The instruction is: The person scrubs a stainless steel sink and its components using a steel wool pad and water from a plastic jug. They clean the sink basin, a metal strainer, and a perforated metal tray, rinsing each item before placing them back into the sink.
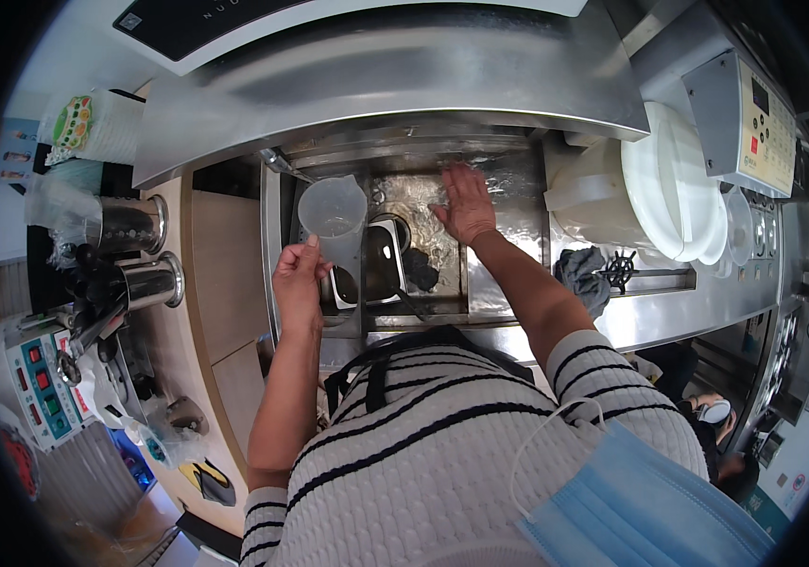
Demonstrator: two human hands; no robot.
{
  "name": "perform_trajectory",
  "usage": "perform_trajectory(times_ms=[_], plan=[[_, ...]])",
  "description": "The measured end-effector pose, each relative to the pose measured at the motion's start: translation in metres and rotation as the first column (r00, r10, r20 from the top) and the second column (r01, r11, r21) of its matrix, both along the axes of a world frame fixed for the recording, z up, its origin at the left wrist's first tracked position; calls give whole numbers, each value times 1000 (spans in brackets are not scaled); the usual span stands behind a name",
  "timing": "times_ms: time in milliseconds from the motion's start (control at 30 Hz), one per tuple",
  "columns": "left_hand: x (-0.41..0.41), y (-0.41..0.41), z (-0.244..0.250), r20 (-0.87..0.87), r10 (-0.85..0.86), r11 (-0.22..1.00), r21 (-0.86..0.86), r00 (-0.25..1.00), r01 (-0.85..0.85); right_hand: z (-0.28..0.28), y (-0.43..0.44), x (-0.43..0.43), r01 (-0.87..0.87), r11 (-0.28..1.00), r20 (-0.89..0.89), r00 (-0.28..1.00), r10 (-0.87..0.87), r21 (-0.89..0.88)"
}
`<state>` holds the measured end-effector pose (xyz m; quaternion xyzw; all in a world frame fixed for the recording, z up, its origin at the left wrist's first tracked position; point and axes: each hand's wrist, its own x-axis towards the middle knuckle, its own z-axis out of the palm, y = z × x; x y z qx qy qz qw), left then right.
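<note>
My left hand (298, 283) grips a translucent plastic measuring jug (333, 209) by its near side, over the left part of a stainless steel sink (467, 283). My right hand (467, 202) is held flat with its fingers spread, over the wet right side of the basin, and holds nothing. Between the hands, water shimmers in the basin. A metal pan (382, 259) with a pale rim lies tilted in the sink beside the jug, and a dark cloth (420, 269) rests just right of it. A metal faucet (278, 161) reaches in behind the jug.
Right of the sink stand a large pale plastic pitcher (592, 191), a grey cloth (580, 276) and stacked white lids (667, 184). A steel shelf edge (390, 117) overhangs the back. Steel canisters (153, 280) stand at left. A blue face mask (652, 496) hangs low; another person (716, 425) is at far right.
</note>
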<state>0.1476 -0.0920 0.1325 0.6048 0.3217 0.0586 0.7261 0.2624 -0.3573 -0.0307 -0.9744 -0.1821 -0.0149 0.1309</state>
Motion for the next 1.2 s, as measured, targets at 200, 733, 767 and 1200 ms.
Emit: perform_trajectory(times_ms=[200, 733, 767, 1200], plan=[[13, 3, 0, -19, 6, 1000, -23, 1000, -7, -7, -54, 19, 175, 984, 74, 982, -176, 11], [25, 9, -8, 18, 40, 997, -73, 999, -39, 62, -94, -144, 306, 950, -441, 845, -303, -65], [24, 9, -8, 22, 44, 997, -70, 999, -43, 64, -96, -156, 262, 955, -454, 840, -295, -137], [10, 14, -8, 23, 23, 999, -27, 999, -22, 95, -124, -121, -382, 714, -244, 924, 294, -587]])
